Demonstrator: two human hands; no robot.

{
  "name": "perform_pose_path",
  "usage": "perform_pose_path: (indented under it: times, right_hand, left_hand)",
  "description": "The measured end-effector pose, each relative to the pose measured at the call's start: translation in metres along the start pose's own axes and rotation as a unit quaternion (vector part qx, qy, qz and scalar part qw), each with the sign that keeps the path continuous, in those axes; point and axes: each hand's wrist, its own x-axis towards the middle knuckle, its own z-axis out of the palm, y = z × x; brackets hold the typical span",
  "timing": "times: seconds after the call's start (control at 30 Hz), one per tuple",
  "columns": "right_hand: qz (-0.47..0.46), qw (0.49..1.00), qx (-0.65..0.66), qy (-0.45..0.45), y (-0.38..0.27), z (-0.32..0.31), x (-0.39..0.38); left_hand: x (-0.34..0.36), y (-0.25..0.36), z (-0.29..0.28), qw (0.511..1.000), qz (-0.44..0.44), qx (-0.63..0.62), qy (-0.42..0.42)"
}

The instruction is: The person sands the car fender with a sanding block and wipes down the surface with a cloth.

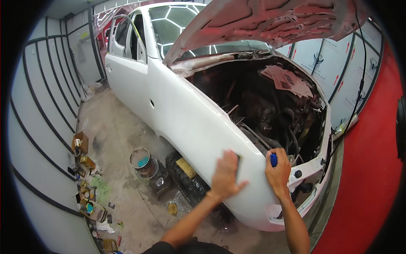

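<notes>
My left hand, blurred, lies flat on the white front fender, fingers stretched out and thumb apart; a small dark-edged piece, mostly hidden and too unclear to name, shows under its fingers. My right hand is closed round a small blue object at the fender's top edge, beside the open engine bay. The raised hood hangs over the bay, where some paper sheets lie.
A bucket with blue contents and a dark tire are low left of the fender. Cans and boxes line the left wall. A black cable hangs at the right, before a red surface. The car's left front door stands behind.
</notes>
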Motion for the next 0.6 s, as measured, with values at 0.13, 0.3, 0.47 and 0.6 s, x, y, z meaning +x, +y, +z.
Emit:
perform_pose_path:
  times: [0.13, 0.3, 0.47, 0.6]
  right_hand:
    - [0.022, 1.0, 0.021, -0.007, -0.039, 0.017, 0.001]
    - [0.025, 0.999, -0.036, 0.021, -0.018, 0.009, 0.003]
    - [0.022, 0.998, -0.056, 0.023, -0.015, 0.004, 0.005]
    - [0.034, 0.998, -0.053, 0.014, -0.042, 0.021, 0.004]
  left_hand:
    - [0.092, -0.148, -0.069, 0.985, -0.135, 0.069, 0.087]
    - [0.023, -0.08, -0.016, 0.998, -0.065, 0.004, 0.011]
    - [0.031, -0.072, -0.021, 0.999, -0.019, -0.028, -0.013]
    - [0.116, -0.198, -0.078, 0.971, -0.218, -0.011, 0.102]
